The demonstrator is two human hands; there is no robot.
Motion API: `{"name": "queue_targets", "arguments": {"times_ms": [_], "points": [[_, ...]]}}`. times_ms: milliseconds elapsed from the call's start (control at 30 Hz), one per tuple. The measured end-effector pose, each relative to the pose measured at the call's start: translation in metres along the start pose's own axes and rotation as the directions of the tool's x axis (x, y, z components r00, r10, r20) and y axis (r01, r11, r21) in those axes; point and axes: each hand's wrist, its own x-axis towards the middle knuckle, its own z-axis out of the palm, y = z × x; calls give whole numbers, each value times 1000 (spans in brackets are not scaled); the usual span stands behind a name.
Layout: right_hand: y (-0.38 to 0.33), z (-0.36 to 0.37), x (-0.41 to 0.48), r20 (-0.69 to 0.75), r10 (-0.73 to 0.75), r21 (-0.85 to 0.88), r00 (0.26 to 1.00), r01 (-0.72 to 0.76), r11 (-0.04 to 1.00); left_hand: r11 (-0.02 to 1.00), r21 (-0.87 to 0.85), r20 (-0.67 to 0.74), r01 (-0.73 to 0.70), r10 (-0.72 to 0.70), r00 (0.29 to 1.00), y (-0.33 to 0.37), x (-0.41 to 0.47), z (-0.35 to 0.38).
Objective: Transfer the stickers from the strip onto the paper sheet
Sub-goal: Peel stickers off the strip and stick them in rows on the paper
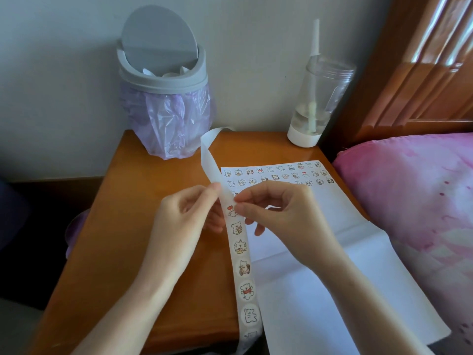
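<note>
Strip (242,252) along paper sheet (320,290) left edge, apparently above table (153,188)

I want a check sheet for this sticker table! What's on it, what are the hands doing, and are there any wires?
Surface: orange-brown wooden table; the paper sheet runs past its near edge.
Job's things: sticker strip held up over the table, with bear stickers on its near part and its far part bare; paper sheet with rows of stickers along its far end.
Clutter: grey bin with a purple liner; clear bottle with a straw and a little water.
Hands: left hand pinches the strip; right hand pinches it at the heart sticker.
Cables: nothing seen.
Surroundings: pale wall, wooden headboard, pink bedding on the right.
</note>
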Motion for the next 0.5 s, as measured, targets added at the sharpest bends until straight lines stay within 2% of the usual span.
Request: {"name": "queue_targets", "arguments": {"times_ms": [267, 500], "points": [[3, 2, 0, -18, -10, -52, 1000, 9, 999, 999, 24, 34, -29, 29, 999, 0, -2, -1], [5, 6, -1, -40, -117, -259, 992, 103, 960, 995, 92, 1, -32, 32, 999, -2, -1, -2]]}}
